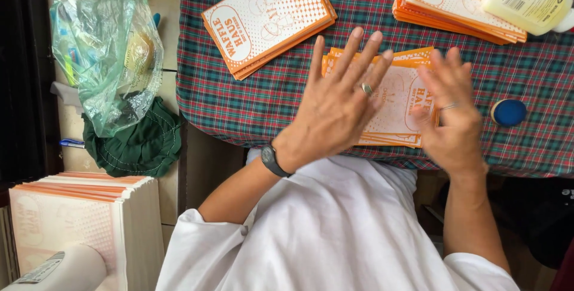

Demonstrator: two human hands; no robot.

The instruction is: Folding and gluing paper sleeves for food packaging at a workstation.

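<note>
Nearest to the camera is the person's white shirt, and from it both forearms reach forward to the table. The left hand (338, 108), with a black wristwatch (272, 159) and a ring, lies flat with the fingers spread on a small stack of orange and white printed paper bags (394, 102). The right hand (451, 108) is also open, fingers apart and a little blurred, over the right part of the same stack; whether it touches the paper cannot be told. Neither hand grips anything. The two hands are apart, with the stack showing between them. The stack lies directly in front of the person, its long axis running from left to right, and both hands are about equally near to it.

The surface is a red and green checked tablecloth (239, 102). Just right of the right hand sits a round blue cap (508, 112). Farther away lie two more stacks of the same bags (269, 19), and on the right one rests a pale yellow plastic bottle (529, 1). On the floor at the left are a clear plastic bag (104, 52), a green cloth (134, 138) and a tall pile of flat bags (78, 225).
</note>
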